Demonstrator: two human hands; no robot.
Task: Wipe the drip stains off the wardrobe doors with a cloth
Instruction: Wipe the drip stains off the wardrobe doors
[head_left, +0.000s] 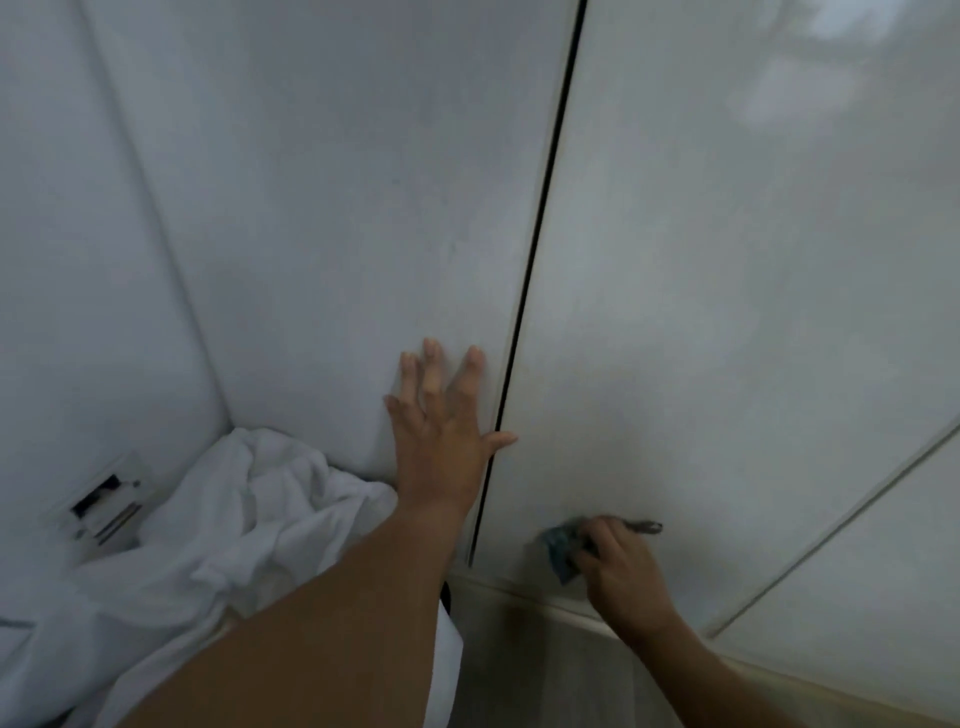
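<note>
Two wardrobe doors (727, 312); left hand (441, 421) flat, grip wide; right hand (623, 577), grip around one cloth (560, 551).

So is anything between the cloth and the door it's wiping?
Nothing visible. The right hand presses the cloth straight onto the right door, low near its bottom edge. The left hand lies flat on the left door, clear of it.

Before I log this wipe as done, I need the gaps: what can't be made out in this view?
- Drip stains: the blurred head view shows none clearly on either wardrobe door.
- Cloth: mostly hidden by the right hand; its size is unclear.
- Door tops: cut off by the frame's upper edge.
- Floor at left: covered by white fabric.
</note>
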